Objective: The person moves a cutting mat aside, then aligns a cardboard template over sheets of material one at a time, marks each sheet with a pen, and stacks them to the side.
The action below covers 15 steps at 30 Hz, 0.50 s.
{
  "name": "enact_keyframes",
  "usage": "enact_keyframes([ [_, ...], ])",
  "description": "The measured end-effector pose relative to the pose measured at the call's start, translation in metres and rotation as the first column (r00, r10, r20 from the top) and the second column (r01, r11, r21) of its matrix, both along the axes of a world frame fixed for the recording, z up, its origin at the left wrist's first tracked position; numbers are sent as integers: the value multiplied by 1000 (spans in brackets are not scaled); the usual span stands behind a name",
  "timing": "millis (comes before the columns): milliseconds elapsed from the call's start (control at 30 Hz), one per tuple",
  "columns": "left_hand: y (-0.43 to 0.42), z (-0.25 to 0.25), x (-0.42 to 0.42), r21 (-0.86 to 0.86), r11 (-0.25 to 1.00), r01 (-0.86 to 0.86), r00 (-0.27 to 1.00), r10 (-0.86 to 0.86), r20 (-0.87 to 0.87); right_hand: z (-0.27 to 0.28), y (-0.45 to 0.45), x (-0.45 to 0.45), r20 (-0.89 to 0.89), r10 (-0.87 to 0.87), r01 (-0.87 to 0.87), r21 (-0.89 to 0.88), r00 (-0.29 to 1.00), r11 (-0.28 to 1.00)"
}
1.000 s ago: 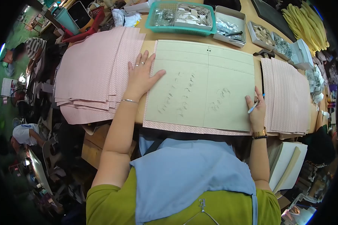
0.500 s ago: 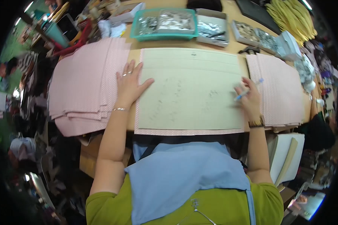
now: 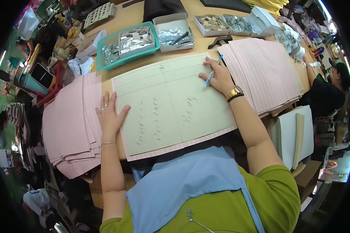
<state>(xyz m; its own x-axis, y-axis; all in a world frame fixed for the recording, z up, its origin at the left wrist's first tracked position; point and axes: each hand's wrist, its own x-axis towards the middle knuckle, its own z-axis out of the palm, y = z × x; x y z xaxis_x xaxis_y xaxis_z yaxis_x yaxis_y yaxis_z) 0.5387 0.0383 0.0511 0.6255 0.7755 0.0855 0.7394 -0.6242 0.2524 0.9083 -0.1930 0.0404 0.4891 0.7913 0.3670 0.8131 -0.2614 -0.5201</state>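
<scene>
A pale green board (image 3: 171, 105) with ruled lines and handwriting lies on a pink patterned sheet (image 3: 175, 147), whose edge shows at the left and bottom. My left hand (image 3: 112, 116) rests with spread fingers on the left edge of both. A blue-and-white pen (image 3: 214, 70) is held in my right hand (image 3: 218, 76), near the board's upper right corner, with the fingertips on the board. Stacks of pink sheets lie on either side, the left stack (image 3: 72, 120) close to my left hand and the right stack (image 3: 260, 70) beside my right wrist.
Behind the board stand a teal basket (image 3: 128, 58) of small pieces, a white box (image 3: 177, 48) with a black tool, and smaller boxes (image 3: 212, 33). A dark-handled tool (image 3: 220, 41) lies near the right stack. A person in black (image 3: 326, 95) is at the far right.
The view has turned, so the board appears tilted. My right hand has moved up along the board's right side to its upper corner, still with the pen. My left hand stays at the left edge.
</scene>
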Motion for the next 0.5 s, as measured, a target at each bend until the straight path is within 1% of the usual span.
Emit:
enact_keyframes([
  [100,0,0,1,-7,1000,-1,1000,1,-1,0,1,1,-3,12,-12,19,1000,1000],
  [200,-2,1,0,-17,1000,1,1000,-1,6,3,3,1,35,-7,7,-15,999,1000],
  [300,-1,0,-1,3,1000,10,1000,-10,7,5,3,-2,-5,-38,38,-74,999,997],
  [400,3,-6,-2,33,999,24,1000,-24,2,-2,3,1,122,-25,30,-43,992,999],
  [500,3,-5,-2,40,999,19,1000,-19,-6,-1,5,1,-64,-42,36,-96,997,995],
])
